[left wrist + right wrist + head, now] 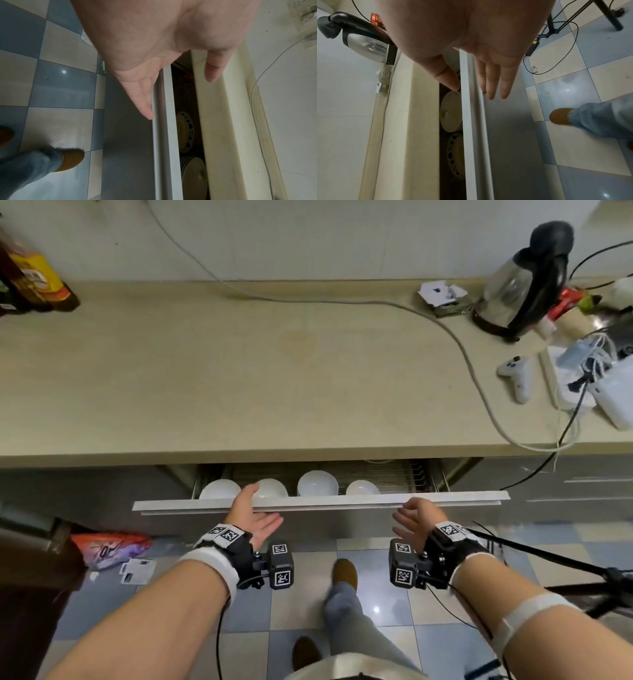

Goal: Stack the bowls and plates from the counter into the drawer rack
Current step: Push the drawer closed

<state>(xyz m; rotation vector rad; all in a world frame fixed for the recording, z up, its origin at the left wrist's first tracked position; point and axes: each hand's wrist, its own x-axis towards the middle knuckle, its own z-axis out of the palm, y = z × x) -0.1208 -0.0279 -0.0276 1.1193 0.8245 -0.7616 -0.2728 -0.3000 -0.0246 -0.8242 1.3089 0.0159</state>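
The white bowls (317, 483) and plates (451, 111) sit upright in the drawer rack (376, 474) under the counter's (239, 378) front edge; glazed, hard and breakable, they are probably slippery, so best gripped at the rim. Both the left hand (255, 517) and right hand (416, 517) hold nothing, their fingers (491, 81) straight against the drawer front (325, 501), which stands only slightly out.

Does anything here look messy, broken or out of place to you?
Nothing looks broken or spilled. The oddest sight is a white game controller lying on the kitchen counter amid a tangle of chargers and cables. On the floor at left lie a crumpled snack bag and some paper tags.
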